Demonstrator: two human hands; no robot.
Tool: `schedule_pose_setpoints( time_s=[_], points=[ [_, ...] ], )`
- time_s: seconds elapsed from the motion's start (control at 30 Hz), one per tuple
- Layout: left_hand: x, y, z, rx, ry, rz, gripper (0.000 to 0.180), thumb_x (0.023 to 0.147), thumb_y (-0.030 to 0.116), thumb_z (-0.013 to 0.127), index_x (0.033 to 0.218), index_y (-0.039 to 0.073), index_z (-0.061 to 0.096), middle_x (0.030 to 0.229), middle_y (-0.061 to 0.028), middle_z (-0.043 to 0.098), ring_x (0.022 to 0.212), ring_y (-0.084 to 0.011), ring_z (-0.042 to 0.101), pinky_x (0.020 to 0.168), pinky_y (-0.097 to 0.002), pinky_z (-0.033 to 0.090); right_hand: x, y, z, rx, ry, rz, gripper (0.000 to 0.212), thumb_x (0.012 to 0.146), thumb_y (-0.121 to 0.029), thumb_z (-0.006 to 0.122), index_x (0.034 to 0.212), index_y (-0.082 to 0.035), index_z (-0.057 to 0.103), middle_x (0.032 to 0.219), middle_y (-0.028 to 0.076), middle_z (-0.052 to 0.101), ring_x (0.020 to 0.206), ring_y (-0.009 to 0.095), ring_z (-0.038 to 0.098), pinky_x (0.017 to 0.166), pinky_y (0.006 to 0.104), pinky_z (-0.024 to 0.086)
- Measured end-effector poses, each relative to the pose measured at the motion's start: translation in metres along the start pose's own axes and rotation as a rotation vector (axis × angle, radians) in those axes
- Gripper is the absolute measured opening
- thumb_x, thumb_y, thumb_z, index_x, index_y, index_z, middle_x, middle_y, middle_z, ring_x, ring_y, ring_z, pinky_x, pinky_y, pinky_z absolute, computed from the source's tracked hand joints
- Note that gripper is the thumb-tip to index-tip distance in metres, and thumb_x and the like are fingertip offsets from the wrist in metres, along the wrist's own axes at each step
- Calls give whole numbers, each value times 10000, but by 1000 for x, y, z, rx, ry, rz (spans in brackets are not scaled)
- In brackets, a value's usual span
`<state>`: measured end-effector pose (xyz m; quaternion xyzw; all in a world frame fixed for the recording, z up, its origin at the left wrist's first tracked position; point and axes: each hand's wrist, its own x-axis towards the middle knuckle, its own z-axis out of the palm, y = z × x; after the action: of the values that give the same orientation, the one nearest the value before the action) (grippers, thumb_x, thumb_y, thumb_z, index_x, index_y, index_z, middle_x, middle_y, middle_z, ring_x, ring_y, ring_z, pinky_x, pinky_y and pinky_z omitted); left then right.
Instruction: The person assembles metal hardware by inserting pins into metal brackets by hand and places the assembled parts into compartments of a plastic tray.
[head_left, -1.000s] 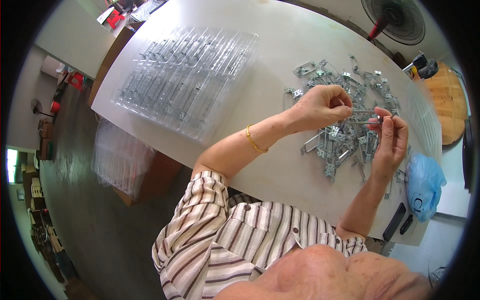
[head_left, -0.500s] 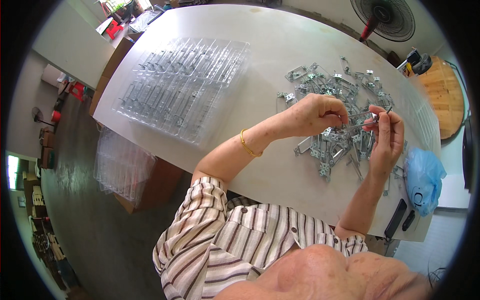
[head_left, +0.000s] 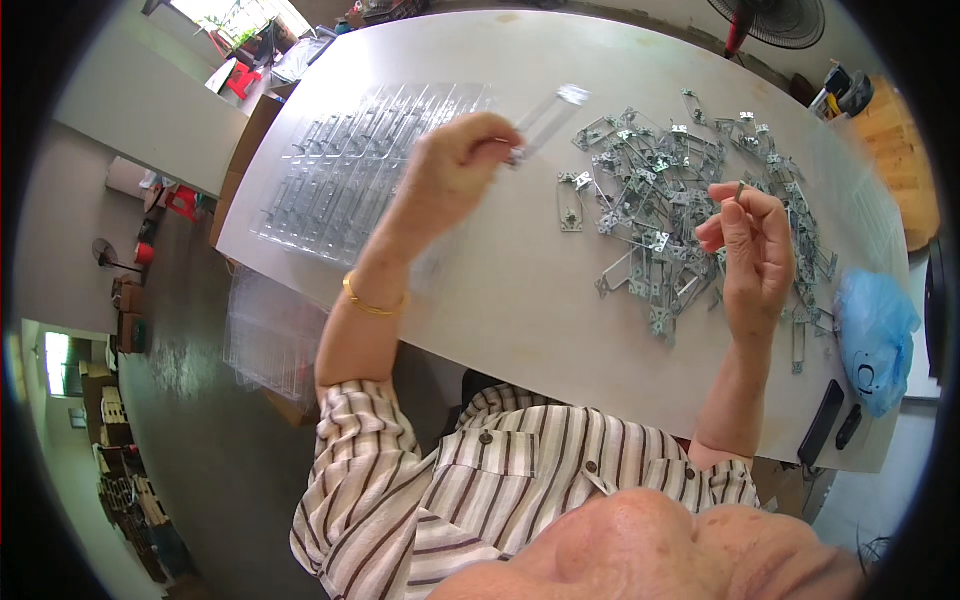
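Above the table's middle, my left hand (head_left: 450, 170) pinches one end of a thin metal bracket (head_left: 570, 95), a long open frame with a plate at its end. Motion smears the bracket. At the right, my right hand (head_left: 755, 250) is curled, its thumb pressing a short, thin dark rod (head_left: 740, 191) against the fingers. Most of that rod is hidden, so I cannot tell its kind. Beneath and beside this hand spreads a heap of similar metal brackets (head_left: 665, 195). Close to my left hand lie clear plastic trays (head_left: 325, 215) with brackets set in rows.
A blue plastic bag (head_left: 875, 335) sits at the table's right edge, near a black phone-like slab (head_left: 821, 421) and a smaller dark object (head_left: 848, 427). More clear trays (head_left: 265, 330) are stacked below the table's left edge. A fan (head_left: 780, 20) stands beyond the far side.
My left hand has swung left from the heap toward the trays, carrying a bracket away from my right hand. My right hand stays over the heap with the thin rod.
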<state>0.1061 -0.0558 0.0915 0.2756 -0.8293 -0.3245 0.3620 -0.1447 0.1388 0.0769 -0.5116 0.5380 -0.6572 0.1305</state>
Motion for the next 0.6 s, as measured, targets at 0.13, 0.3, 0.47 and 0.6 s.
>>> schedule_pose_setpoints(
  time_s=[0.13, 0.3, 0.47, 0.6],
  points=[
    [4, -34, -52, 166, 53, -196, 112, 950, 60, 631, 1003, 27, 724, 759, 12, 650, 636, -42, 552, 562, -206, 452, -3, -2, 1, 16, -36, -1, 118, 1034, -143, 596, 1080, -35, 598, 1080, 66, 686, 752, 58, 627, 653, 203, 495],
    [10, -83, -92, 380, 30, -404, 118, 934, 84, 645, 1000, 39, 732, 710, 8, 633, 606, -57, 548, 543, -230, 441, -6, -7, 7, 10, -58, 11, 109, 1029, -132, 602, 1064, -29, 596, 1065, 70, 684, 739, 60, 621, 643, 204, 495],
    [16, -106, -92, 499, -7, -394, 140, 894, 119, 662, 985, 54, 747, 684, -20, 635, 611, -85, 564, 579, -285, 470, -8, -8, 10, -15, -73, 0, 87, 1025, -106, 597, 1034, -19, 595, 1053, 78, 677, 717, 69, 618, 622, 210, 497],
    [18, -114, -84, 505, 7, -386, 174, 862, 123, 630, 943, 44, 762, 738, -140, 702, 683, -189, 642, 696, -349, 509, -8, -6, 14, -5, -80, 8, 79, 1023, -94, 595, 1026, -16, 593, 1053, 81, 674, 703, 70, 615, 610, 209, 496]
  ],
)
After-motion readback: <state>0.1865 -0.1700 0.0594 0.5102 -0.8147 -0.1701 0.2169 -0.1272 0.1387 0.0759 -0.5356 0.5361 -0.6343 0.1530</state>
